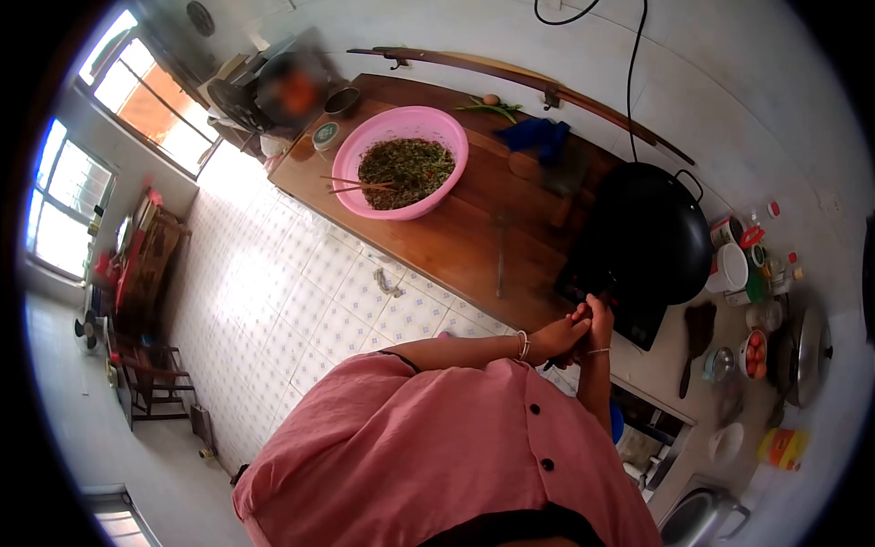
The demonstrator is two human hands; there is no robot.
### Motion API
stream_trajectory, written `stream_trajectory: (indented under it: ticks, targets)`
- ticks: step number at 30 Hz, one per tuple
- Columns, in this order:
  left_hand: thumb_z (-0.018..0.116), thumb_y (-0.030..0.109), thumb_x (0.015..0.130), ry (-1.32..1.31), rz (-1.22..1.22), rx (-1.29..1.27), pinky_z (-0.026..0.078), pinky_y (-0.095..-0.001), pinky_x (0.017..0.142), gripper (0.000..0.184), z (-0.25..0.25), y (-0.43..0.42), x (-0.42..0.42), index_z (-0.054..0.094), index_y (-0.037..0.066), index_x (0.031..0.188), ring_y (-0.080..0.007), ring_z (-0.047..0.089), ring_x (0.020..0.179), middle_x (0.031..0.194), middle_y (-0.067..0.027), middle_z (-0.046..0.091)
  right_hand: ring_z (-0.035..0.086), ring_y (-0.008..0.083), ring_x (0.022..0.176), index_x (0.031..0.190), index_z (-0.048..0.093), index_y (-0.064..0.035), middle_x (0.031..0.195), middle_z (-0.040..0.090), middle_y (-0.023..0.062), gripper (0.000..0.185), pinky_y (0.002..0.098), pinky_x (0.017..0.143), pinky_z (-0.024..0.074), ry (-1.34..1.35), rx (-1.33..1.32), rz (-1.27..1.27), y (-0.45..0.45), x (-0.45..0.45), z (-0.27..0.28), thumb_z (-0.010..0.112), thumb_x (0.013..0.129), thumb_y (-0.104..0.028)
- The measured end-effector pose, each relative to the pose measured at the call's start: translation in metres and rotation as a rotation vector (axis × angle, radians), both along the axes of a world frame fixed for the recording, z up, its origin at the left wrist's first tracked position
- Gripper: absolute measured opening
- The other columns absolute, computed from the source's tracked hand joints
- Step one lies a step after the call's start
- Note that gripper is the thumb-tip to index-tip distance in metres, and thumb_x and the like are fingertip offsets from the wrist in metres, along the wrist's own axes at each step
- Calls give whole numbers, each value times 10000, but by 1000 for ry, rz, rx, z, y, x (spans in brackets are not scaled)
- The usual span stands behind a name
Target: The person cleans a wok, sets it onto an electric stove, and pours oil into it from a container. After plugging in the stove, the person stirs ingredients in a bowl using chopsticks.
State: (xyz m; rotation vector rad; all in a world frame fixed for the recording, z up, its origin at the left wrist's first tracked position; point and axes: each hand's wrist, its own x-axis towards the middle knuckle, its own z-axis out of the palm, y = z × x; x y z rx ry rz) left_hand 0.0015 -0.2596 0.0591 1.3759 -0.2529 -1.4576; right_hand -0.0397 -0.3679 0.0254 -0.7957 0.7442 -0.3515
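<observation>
My left hand (554, 340) and my right hand (597, 326) are closed and pressed together in front of the pink shirt. Their fingers overlap, and whatever lies between them is hidden. A small dark piece shows just below the left hand; its kind is unclear. Just beyond the hands, a large black wok (652, 232) rests on a dark cooktop (638, 330), its loop handle at the far side. Left of the hands, a thin long-handled utensil (499, 264) lies on the wooden counter (437, 260).
A pink basin (444, 196) of chopped green filling, with chopsticks (360, 186) in it, stands on the counter. Blue cloth (536, 137) lies by the wall. To the right are a dark spatula (697, 337), a bowl of red-orange fruit (755, 356), jars and a pot lid (808, 356).
</observation>
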Motion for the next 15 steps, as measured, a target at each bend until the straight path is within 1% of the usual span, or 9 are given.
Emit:
stream_trajectory:
  ticks: [2,3,5,6,8,10,11,13,15]
  targets:
    - [345,353,916,-15,75,-8,413,-302,361,402,1,0,-2,438,-38,912,-191,497,403,562,-116,513,482,150,496,862,457,-62,610,481,42,172,322,516,474,2,-6,-4,1,1,0,578,802,-167]
    - [345,353,916,-14,74,-8,413,-302,361,402,1,0,-1,438,-38,912,-191,497,403,562,-116,513,485,151,498,857,458,-62,611,481,42,169,322,519,473,0,-9,-2,1,0,1,578,803,-166]
    - [338,414,921,5,-10,21,433,-281,407,400,1,0,1,414,30,1003,-156,505,453,629,-88,506,487,152,500,853,459,-62,612,481,42,166,322,521,472,2,-15,-10,1,0,2,579,803,-166]
    - [338,414,921,9,-36,14,433,-281,407,400,0,-3,-1,414,30,1003,-156,505,453,629,-88,506,489,154,501,843,460,-63,613,484,44,163,323,521,473,6,-5,-7,-1,-1,2,579,804,-168]
    - [336,418,919,36,14,27,424,-284,405,402,6,0,1,425,32,987,-156,500,457,627,-84,504,491,156,502,834,462,-65,613,487,47,159,324,521,474,14,2,-23,-2,0,-3,579,804,-169]
    - [336,426,918,38,2,8,420,-281,406,404,7,-1,2,429,37,973,-153,495,457,630,-76,501,506,165,501,842,473,-56,607,494,51,161,324,518,476,-21,2,7,-5,0,-9,581,803,-170]
    - [336,435,917,38,21,-4,416,-278,407,406,7,-1,2,434,43,959,-149,490,457,633,-68,498,506,165,501,842,473,-56,607,494,51,161,324,518,476,-15,-6,-30,-5,-1,-7,581,803,-170]
    - [334,440,918,60,-12,8,417,-274,416,402,10,-2,2,435,52,949,-144,485,460,641,-58,494,510,151,503,793,492,-56,626,517,50,159,318,537,485,-2,-75,30,-4,-1,-2,579,804,-189]
    - [333,446,919,77,-31,24,418,-271,425,399,8,-3,1,437,61,939,-139,479,463,648,-49,489,511,152,502,818,491,-49,625,518,53,166,321,532,484,9,-78,5,-2,-2,3,580,803,-189]
